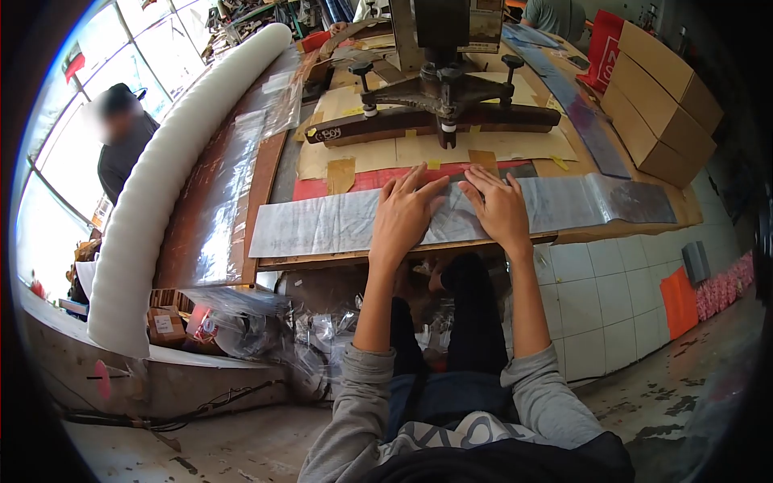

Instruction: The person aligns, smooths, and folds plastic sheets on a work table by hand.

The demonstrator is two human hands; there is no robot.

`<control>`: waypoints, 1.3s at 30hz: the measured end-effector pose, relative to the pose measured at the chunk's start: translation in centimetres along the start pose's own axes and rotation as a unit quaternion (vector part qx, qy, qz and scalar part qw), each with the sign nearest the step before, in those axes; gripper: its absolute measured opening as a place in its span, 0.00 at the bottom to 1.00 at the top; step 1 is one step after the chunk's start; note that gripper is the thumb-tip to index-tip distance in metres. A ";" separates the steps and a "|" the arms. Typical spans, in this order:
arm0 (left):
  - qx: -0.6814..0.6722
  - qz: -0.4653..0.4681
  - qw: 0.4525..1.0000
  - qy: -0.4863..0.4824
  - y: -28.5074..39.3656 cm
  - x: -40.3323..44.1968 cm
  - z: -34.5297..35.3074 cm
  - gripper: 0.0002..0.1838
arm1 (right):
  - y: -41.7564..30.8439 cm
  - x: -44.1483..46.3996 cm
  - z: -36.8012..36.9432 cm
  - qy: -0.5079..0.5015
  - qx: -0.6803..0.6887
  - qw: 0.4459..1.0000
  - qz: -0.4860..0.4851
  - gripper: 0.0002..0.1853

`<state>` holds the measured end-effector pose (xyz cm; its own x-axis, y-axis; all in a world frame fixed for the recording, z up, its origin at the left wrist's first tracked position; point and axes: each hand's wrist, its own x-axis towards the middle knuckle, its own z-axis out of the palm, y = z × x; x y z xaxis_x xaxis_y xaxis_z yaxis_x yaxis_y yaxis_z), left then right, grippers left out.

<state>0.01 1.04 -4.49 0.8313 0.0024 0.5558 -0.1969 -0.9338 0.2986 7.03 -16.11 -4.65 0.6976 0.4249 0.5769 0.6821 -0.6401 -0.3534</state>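
The left hand [407, 212] and right hand [499, 208] are lying palm-down, fingers loosely spread, on a pale plastic strip [318, 224]. The strip is stretching along the near edge of the table [302, 262], before a dark metal bracket [443, 87].

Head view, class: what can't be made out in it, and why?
Strip, part under the hands: head view, hidden by left hand and right hand.
Machine, top: head view, cut off by upper edge.
Person at back, head: head view, cut off by upper edge.
Person at left, face: head view, blurred.
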 end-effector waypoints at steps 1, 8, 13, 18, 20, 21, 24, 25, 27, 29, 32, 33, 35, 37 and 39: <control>-0.002 -0.002 1.000 -0.001 0.0 0.0 0.0 0.20 | 0.0 0.0 0.0 0.002 -0.002 1.000 0.000 0.27; -0.053 0.001 0.999 0.003 0.0 -0.2 0.0 0.17 | 0.0 -0.1 0.1 0.034 0.014 0.999 -0.004 0.20; -0.105 0.006 0.994 0.013 0.0 0.0 -0.2 0.15 | -0.1 0.0 -0.1 0.041 0.027 0.999 -0.002 0.17; -0.104 0.009 0.994 0.014 0.1 0.0 -0.2 0.15 | -0.1 0.0 -0.2 0.044 0.033 0.998 -0.004 0.17; -0.102 0.011 0.995 0.013 0.1 0.0 -0.3 0.15 | -0.1 0.0 -0.1 0.053 0.035 0.998 -0.007 0.16; -0.101 0.012 0.995 0.013 0.1 0.0 -0.3 0.15 | 0.1 -0.1 0.1 0.061 0.035 0.997 -0.011 0.16; -0.101 0.011 0.995 0.010 0.1 0.1 -0.3 0.15 | 0.0 -0.1 0.1 0.068 0.037 0.997 -0.018 0.16; -0.102 0.009 0.995 0.009 0.1 0.0 -0.3 0.15 | 0.0 -0.1 0.1 0.068 0.038 0.997 -0.020 0.16; -0.105 0.005 0.994 0.008 0.2 0.0 -0.4 0.15 | 0.1 -0.1 0.2 0.069 0.038 0.997 -0.020 0.16; -0.104 0.007 0.995 0.008 0.1 0.0 -0.4 0.15 | 0.0 -0.1 0.1 0.062 0.038 0.997 -0.015 0.16; -0.102 0.008 0.995 0.008 0.1 0.0 -0.3 0.15 | -0.1 -0.1 -0.2 0.048 0.040 0.998 -0.008 0.16; -0.102 0.009 0.995 0.008 0.1 0.0 -0.3 0.15 | -0.1 -0.1 -0.2 0.048 0.040 0.998 -0.008 0.16; -0.100 0.010 0.995 0.010 0.1 0.0 -0.4 0.15 | -0.1 -0.1 -0.2 0.047 0.041 0.998 -0.008 0.15; -0.102 0.009 0.995 0.012 0.1 0.0 -0.4 0.15 | -0.1 -0.1 -0.2 0.046 0.042 0.998 -0.007 0.15; -0.108 0.006 0.994 0.014 0.1 0.0 -0.3 0.15 | -0.1 -0.1 -0.2 0.046 0.041 0.998 -0.007 0.16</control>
<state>-0.16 1.03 -4.20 0.8136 0.0039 0.5814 -0.3169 -0.8355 0.4490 6.86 -16.24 -4.49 0.6675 0.3711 0.6455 0.7101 -0.5781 -0.4020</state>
